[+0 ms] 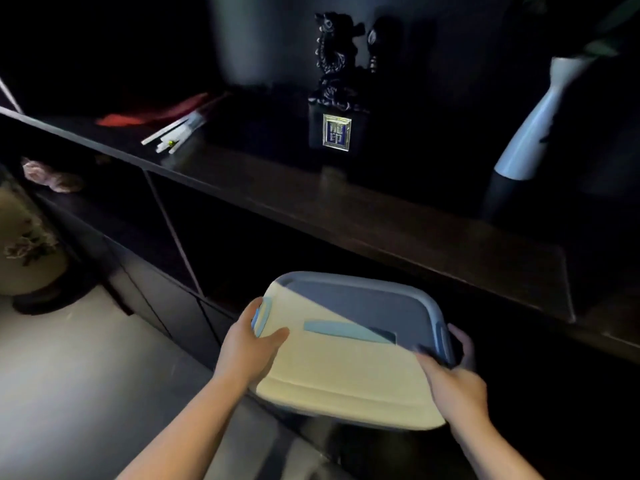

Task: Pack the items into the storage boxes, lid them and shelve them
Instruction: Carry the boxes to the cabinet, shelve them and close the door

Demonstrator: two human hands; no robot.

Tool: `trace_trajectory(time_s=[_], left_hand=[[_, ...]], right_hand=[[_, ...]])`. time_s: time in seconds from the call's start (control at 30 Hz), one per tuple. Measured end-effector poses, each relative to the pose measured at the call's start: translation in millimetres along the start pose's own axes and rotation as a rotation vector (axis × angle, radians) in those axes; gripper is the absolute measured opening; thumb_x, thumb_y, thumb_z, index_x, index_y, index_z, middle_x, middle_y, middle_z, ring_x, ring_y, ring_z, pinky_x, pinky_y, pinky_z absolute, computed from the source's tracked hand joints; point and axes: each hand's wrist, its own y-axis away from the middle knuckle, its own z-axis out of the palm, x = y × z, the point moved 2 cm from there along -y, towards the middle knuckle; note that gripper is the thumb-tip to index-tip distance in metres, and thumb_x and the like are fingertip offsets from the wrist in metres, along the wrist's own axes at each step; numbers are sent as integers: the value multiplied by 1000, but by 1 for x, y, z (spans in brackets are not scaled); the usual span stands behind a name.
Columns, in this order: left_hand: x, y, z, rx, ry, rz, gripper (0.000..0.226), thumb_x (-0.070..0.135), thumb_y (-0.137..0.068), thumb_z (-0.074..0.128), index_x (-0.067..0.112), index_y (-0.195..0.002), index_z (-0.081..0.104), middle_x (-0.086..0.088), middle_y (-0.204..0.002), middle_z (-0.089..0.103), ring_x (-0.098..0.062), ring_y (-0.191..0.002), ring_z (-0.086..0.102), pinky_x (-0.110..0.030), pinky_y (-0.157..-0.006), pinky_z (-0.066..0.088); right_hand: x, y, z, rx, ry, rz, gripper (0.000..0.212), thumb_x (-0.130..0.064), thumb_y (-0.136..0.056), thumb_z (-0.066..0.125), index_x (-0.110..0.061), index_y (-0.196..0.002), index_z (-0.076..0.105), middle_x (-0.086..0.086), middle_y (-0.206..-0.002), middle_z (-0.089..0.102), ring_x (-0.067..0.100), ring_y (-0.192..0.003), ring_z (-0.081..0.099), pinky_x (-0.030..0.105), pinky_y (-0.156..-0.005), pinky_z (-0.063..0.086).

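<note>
A lidded storage box (346, 368) with a pale lid, blue rim and a blue handle strip is held in front of a dark shelf unit, partly inside the open compartment below the top board. My left hand (249, 344) grips its left side at the blue latch. My right hand (453, 379) grips the right side, fingers curled round the rim. The far half of the lid lies in shadow. The box's contents are hidden by the lid.
The dark shelf top (381, 216) carries a black dragon figurine on a plinth (334, 88), white sticks beside something red (173, 133), and a white vase (533, 126) at the right. A floral vase (24, 244) stands on the grey floor at the left.
</note>
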Motion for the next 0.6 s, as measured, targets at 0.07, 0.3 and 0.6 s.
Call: trace_trajectory(time_s=[0.07, 0.3, 0.6], left_hand=[[4, -30, 1, -34, 4, 33, 72, 41, -72, 73, 41, -135, 39, 8, -112, 66, -11, -91, 67, -36, -83, 54], [25, -44, 6, 165, -515, 630, 52, 40, -82, 62, 17, -127, 48, -16, -129, 49, -38, -116, 44, -48, -92, 40], [20, -49, 22, -137, -644, 1055, 40, 43, -86, 39, 26, -108, 67, 4, -103, 65, -24, -96, 59, -36, -86, 39]], right_hand=[[-7, -7, 16, 51, -19, 6, 58, -26, -79, 76, -33, -127, 46, 10, -110, 64, 25, -88, 58, 30, -78, 42], [-30, 46, 48, 213, 669, -358, 47, -60, -82, 41, -38, -121, 55, -6, -94, 66, 21, -94, 60, 38, -87, 41], [-24, 91, 88, 90, 903, -421, 64, -75, -87, 33, -36, -135, 48, -11, -143, 45, 14, -133, 39, 34, -106, 23]])
